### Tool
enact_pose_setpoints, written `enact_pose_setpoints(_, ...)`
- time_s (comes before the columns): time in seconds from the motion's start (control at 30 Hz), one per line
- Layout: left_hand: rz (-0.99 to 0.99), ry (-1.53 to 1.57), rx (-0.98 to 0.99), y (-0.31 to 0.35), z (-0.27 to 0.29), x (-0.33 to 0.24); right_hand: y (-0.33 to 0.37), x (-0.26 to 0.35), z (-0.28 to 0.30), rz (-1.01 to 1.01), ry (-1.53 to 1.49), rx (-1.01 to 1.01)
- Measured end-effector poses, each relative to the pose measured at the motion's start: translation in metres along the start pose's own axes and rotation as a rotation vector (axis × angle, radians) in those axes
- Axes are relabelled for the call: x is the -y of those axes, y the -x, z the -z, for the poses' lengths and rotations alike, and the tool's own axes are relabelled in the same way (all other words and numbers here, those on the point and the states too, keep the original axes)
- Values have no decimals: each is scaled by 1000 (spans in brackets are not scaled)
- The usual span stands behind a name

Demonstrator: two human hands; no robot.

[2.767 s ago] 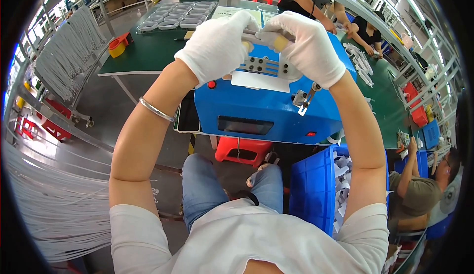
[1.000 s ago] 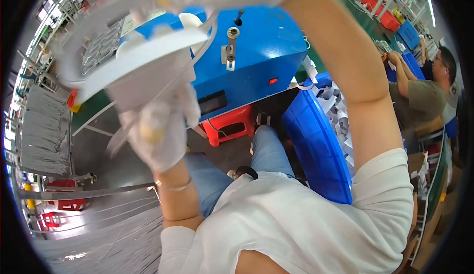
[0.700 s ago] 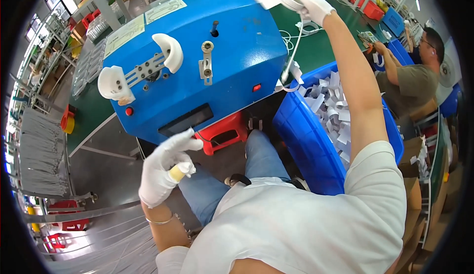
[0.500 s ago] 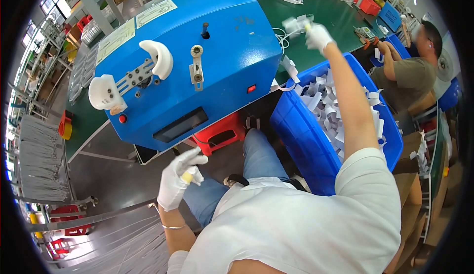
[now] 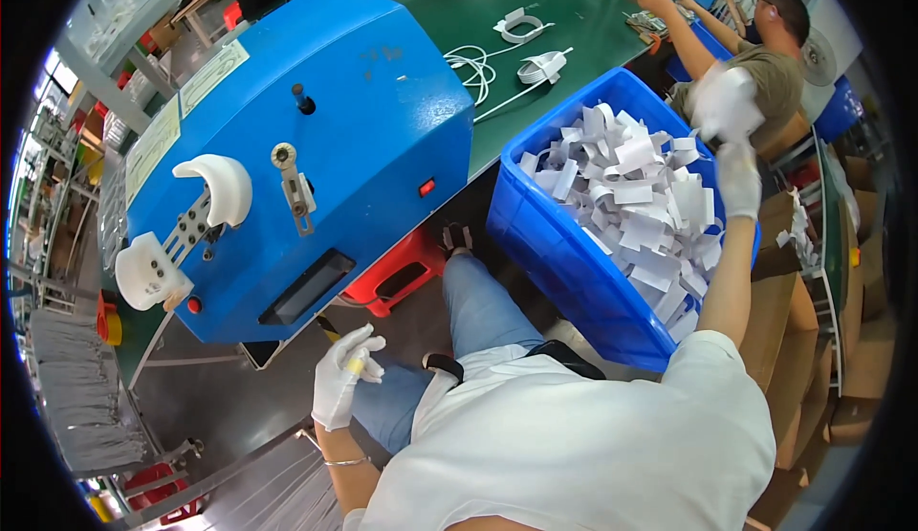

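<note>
My left hand point(image 5: 346, 370), in a white glove with a yellow patch on one finger, hangs above my thigh in front of the blue machine point(image 5: 382, 100). Its fingers are partly bent and apart, with nothing visible in them. My right hand point(image 5: 734, 143), also gloved in white, is raised at the right rim of the blue bin point(image 5: 564, 268). Motion smears its fingers into a white blur, so whether it holds anything cannot be told. Curled white strips point(image 5: 641, 191) fill the bin. Two looped white pieces point(image 5: 519, 26) with tails lie on the green table point(image 5: 583, 29).
White curved holders point(image 5: 215, 191) and a metal bracket point(image 5: 292, 191) stick out from the machine's face. A red stool point(image 5: 397, 277) stands below it. Another person point(image 5: 765, 62) works at the far right. Cardboard boxes point(image 5: 779, 359) line my right side.
The view has turned right. My right hand has gone from over the table, beside a white piece, to the bin's right rim. My left hand stays low, fingers still bent.
</note>
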State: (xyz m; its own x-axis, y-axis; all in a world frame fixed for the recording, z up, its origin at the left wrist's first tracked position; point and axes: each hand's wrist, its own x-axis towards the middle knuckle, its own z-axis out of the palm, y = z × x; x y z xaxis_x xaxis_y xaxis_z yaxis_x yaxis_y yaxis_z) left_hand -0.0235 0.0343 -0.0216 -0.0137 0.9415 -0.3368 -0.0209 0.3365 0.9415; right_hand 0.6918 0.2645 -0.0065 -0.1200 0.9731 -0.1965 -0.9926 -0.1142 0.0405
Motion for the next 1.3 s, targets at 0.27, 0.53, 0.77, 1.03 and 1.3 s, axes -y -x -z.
enact_pose_setpoints(0.27, 53, 31, -6, -8, -11, 3, 0, -48, 23, 33, -790, 353)
enact_pose_setpoints(0.53, 83, 1, -146, 13, -1, 24, -76, -188, -27, 91, 1165, 130)
enact_pose_setpoints(0.77, 89, 31, -158, 14, 5, 35, -112, -197, -35, 0, 1114, 82)
enact_pose_setpoints(1.03, 105, 51, -147, 4, -5, 27, -120, -236, -40, -214, 1352, 54)
enact_pose_setpoints(1.3, 100, 42, -114, 3, -10, 27, -147, -312, -40, -591, 1723, 239)
